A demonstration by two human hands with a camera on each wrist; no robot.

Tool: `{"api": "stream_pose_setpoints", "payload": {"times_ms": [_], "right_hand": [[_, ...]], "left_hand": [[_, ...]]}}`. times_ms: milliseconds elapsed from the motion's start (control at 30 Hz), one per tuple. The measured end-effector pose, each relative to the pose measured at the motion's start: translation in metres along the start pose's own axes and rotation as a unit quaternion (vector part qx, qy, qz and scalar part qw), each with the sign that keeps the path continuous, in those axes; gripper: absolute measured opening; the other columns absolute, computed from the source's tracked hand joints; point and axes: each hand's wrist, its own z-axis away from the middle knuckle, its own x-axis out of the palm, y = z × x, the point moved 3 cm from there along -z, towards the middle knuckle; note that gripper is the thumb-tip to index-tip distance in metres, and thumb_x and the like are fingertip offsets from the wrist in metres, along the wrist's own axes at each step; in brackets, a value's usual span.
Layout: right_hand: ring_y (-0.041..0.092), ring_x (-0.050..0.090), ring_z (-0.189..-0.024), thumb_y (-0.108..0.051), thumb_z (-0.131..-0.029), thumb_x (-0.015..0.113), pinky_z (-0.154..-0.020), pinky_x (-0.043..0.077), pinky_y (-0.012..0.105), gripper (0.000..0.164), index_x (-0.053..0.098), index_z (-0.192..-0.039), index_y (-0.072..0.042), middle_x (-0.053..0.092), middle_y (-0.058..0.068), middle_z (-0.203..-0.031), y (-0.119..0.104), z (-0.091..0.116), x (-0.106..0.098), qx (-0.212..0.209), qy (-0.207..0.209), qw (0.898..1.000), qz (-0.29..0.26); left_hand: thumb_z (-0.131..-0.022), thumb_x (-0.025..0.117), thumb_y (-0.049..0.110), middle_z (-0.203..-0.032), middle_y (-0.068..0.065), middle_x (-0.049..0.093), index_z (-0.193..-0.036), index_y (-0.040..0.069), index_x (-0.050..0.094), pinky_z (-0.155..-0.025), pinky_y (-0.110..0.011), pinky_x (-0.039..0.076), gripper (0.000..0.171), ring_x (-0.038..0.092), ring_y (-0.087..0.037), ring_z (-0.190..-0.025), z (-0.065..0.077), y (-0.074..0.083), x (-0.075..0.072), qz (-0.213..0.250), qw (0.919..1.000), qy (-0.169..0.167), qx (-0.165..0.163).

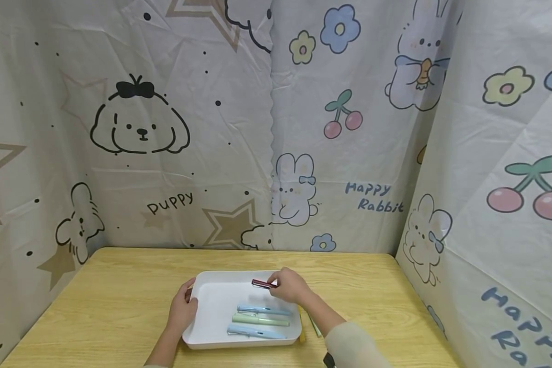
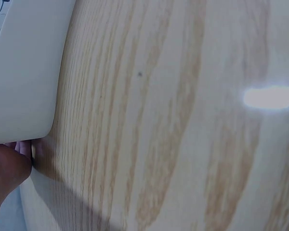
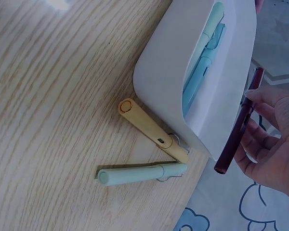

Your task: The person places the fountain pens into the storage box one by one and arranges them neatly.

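Note:
A dark red pen (image 1: 263, 284) is pinched between the thumb and fingers of my right hand (image 1: 291, 286), above the far right part of a white tray (image 1: 211, 306). In the right wrist view the pen (image 3: 235, 132) is held near its middle. My left hand (image 1: 182, 309) grips the tray's left side; in the left wrist view its fingertips go out of sight under the tray's corner (image 2: 24, 115). Inside the tray lie a light green pen (image 1: 260, 320) and two light blue pens, one nearer (image 1: 255, 332) and one farther (image 1: 263, 309).
On the table (image 1: 133, 286), just right of the tray, lie a yellow pen (image 3: 151, 130) and a pale green pen (image 3: 139, 174), their clip ends close together. Patterned cloth (image 1: 239, 128) hangs behind the table and along its sides.

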Motion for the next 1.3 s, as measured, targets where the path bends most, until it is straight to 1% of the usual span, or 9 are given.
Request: {"api": "stream_pose_setpoints", "payload": {"times_ms": [233,433,567,767,1033,1300], "right_hand": [[0.008,0.043,-0.062,-0.014,-0.077,0.068,-0.051,0.035,0.02,0.02,0.073,-0.096,-0.009,0.051,-0.002,-0.072,-0.006,0.0,0.001,0.008,-0.008,1.0,0.002],[0.008,0.043,-0.063,-0.014,-0.077,0.067,-0.052,0.035,0.02,0.02,0.073,-0.096,-0.009,0.051,-0.002,-0.073,-0.007,-0.001,0.003,0.004,-0.009,1.0,0.007],[0.008,0.043,-0.062,-0.014,-0.077,0.067,-0.051,0.036,0.02,0.02,0.073,-0.095,-0.01,0.052,-0.003,-0.073,-0.007,-0.003,0.004,0.002,-0.01,1.0,0.006],[0.006,0.043,-0.057,-0.013,-0.077,0.067,-0.05,0.035,0.019,0.02,0.073,-0.095,-0.01,0.054,-0.005,-0.067,-0.008,-0.006,0.008,-0.007,-0.014,1.0,0.0],[0.006,0.043,-0.064,-0.015,-0.078,0.067,-0.054,0.036,0.019,0.02,0.073,-0.096,-0.011,0.054,-0.006,-0.068,-0.013,-0.007,0.011,-0.012,-0.016,1.0,0.016],[0.006,0.044,-0.062,-0.015,-0.078,0.068,-0.052,0.037,0.018,0.019,0.073,-0.096,-0.012,0.054,-0.006,-0.068,-0.015,-0.007,0.014,-0.012,-0.021,1.0,0.008]], "left_hand": [[-0.089,0.036,-0.003,-0.13,-0.031,0.046,-0.143,0.0,0.03,-0.094,-0.049,0.047,0.055,0.05,-0.04,-0.115,0.0,0.001,0.0,-0.002,1.0,-0.003,-0.005],[-0.089,0.036,-0.003,-0.132,-0.03,0.045,-0.143,0.002,0.03,-0.095,-0.049,0.046,0.055,0.049,-0.04,-0.116,0.002,0.003,-0.001,-0.002,0.9999,-0.001,-0.014],[-0.088,0.037,-0.003,-0.13,-0.03,0.046,-0.142,0.001,0.031,-0.094,-0.049,0.047,0.055,0.05,-0.04,-0.115,0.003,0.004,-0.001,-0.003,0.9999,0.005,-0.012],[-0.088,0.036,-0.002,-0.131,-0.03,0.046,-0.143,0.001,0.03,-0.094,-0.049,0.047,0.055,0.05,-0.04,-0.116,0.002,0.003,-0.001,-0.005,0.9999,0.002,-0.01],[-0.088,0.037,-0.002,-0.131,-0.03,0.046,-0.143,0.001,0.031,-0.095,-0.049,0.047,0.055,0.05,-0.041,-0.116,0.001,0.002,-0.001,-0.004,1.0,0.001,-0.008],[-0.088,0.038,-0.003,-0.128,-0.03,0.048,-0.142,0.001,0.032,-0.091,-0.047,0.049,0.054,0.052,-0.039,-0.112,0.001,0.003,-0.001,-0.004,0.9999,0.004,-0.011]]}}
